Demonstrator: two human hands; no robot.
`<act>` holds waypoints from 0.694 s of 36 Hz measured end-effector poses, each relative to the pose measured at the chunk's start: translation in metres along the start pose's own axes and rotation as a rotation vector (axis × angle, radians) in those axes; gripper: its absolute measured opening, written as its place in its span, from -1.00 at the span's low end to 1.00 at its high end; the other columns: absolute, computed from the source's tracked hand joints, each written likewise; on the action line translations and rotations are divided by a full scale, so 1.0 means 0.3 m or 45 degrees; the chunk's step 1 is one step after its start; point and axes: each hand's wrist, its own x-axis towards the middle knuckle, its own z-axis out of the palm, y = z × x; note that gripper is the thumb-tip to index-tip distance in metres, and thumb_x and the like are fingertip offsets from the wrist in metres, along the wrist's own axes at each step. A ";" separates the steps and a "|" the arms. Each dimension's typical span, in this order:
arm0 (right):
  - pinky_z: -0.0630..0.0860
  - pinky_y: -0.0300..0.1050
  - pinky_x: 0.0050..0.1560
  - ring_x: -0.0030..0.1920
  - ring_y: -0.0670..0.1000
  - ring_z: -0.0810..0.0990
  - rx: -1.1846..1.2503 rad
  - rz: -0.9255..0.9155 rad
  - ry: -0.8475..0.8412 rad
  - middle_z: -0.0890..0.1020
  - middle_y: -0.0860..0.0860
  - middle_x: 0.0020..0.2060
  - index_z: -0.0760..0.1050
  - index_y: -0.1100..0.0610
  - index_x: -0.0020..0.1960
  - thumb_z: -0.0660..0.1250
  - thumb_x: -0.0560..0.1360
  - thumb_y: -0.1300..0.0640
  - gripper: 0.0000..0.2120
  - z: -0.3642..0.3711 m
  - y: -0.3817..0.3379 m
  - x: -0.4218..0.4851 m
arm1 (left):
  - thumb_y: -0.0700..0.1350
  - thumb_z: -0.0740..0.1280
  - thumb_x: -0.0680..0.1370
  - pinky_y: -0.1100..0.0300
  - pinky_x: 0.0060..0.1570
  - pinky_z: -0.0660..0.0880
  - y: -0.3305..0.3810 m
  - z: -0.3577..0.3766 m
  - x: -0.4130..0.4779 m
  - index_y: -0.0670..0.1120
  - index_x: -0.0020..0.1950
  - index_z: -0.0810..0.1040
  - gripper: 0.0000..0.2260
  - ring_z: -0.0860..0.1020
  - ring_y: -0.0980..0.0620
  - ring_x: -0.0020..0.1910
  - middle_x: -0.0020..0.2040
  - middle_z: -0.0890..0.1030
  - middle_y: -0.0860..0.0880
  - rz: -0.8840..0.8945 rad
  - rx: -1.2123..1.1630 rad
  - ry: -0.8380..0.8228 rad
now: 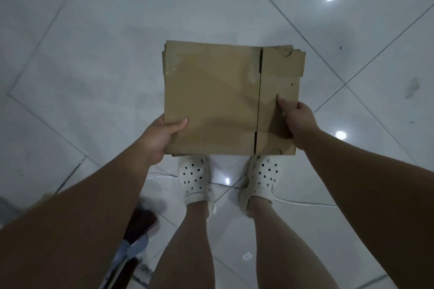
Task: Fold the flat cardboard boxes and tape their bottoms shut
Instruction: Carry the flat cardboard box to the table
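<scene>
A person standing on a glossy tiled floor (pixel 94 42) holds a stack of flattened cardboard boxes (pixel 218 98) level in front of the body, seen from above at the centre of the view. The left hand (pixel 162 136), reaching in from 8 o'clock with the forearm extended, grips the stack's near-left corner, thumb pressed flat on the top sheet and fingers tucked out of sight beneath. The right hand (pixel 298 124), entering from 4 o'clock, clamps the near-right edge the same way, its thumb pointing toward 11 o'clock across the cardboard's narrower right panel. Both arms are nearly straight and angle inward toward the stack. Several sheet edges show, slightly offset, along the far and left sides, and a dark seam runs front to back on the top sheet right of centre. The far-right corner is torn. Directly below the stack's near edge, at 6 o'clock, two white perforated clogs (pixel 195 178) stand side by side on the tiles. Dark, blurred objects (pixel 138 237) lie at 7 o'clock; what they are cannot be told.
</scene>
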 end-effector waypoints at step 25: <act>0.38 -0.05 -0.10 -0.23 0.02 0.42 -0.078 -0.366 0.408 0.43 0.00 -0.26 0.35 0.19 -0.01 0.14 0.51 -0.33 -0.46 -0.503 -0.587 -1.387 | 0.10 0.23 0.60 -0.01 -0.04 0.55 0.701 -0.040 -1.320 0.04 0.15 0.53 -0.77 0.60 -0.02 0.02 0.08 0.63 0.04 0.484 0.125 0.002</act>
